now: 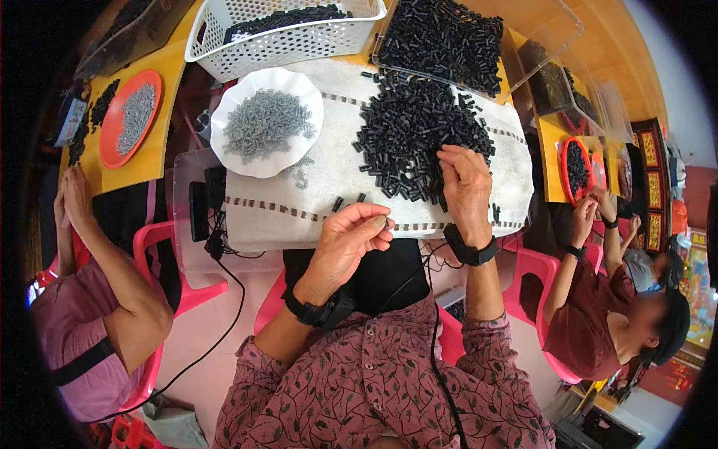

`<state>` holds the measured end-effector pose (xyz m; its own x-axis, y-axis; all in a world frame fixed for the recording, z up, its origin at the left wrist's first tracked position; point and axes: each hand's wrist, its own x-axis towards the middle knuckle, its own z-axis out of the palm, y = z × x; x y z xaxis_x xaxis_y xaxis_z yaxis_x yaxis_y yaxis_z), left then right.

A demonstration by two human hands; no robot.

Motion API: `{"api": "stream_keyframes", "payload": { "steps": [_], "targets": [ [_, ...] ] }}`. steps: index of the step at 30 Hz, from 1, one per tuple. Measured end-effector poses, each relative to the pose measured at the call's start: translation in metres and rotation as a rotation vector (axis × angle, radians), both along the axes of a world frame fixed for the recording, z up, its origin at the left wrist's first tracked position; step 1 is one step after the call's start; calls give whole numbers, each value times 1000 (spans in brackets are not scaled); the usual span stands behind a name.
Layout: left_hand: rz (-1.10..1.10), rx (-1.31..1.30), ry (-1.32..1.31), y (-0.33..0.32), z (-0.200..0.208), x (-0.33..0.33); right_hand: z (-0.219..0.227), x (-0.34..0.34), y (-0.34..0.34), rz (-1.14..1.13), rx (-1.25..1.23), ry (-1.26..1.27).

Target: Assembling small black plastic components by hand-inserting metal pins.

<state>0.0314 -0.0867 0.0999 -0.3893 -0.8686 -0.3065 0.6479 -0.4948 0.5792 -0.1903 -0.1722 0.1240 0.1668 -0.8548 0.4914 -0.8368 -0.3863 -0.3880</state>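
A large heap of small black tube-like pieces (407, 135) lies on the cream cloth (277, 221) in front of me. My right hand (467, 183) reaches over the heap's right side, its fingers drawn together at the pieces; whatever they pinch is hidden. Nearer to me, my left hand (350, 238) is closed, thumb against forefinger, with something small and dark at the tips that is too small to name. A few loose black pieces (350, 200) lie just beyond it. To the left, a white scalloped plate (224, 146) holds many small grey, clear-looking pieces (268, 123).
At the back stand a white perforated basket (284, 56) and a clear bin of black pieces (441, 41). Co-workers' hands are at both sides, near an orange plate (107, 138) and a red tray (566, 168). A black cable (238, 299) hangs at left, beside pink chairs (198, 295).
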Motion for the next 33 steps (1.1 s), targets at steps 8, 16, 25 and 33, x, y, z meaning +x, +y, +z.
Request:
{"api": "stream_keyframes", "payload": {
  "steps": [8,16,25,33],
  "targets": [
    [7,1,-13,1,-1,-1,4,25,2,120,30,59],
    [8,3,-5,-1,1,1,8,31,-1,132,98,283],
    [6,-2,-32,0,0,0,6,19,6,61,88,127],
    [7,8,-28,0,0,0,8,27,4,76,79,110]
  ]
}}
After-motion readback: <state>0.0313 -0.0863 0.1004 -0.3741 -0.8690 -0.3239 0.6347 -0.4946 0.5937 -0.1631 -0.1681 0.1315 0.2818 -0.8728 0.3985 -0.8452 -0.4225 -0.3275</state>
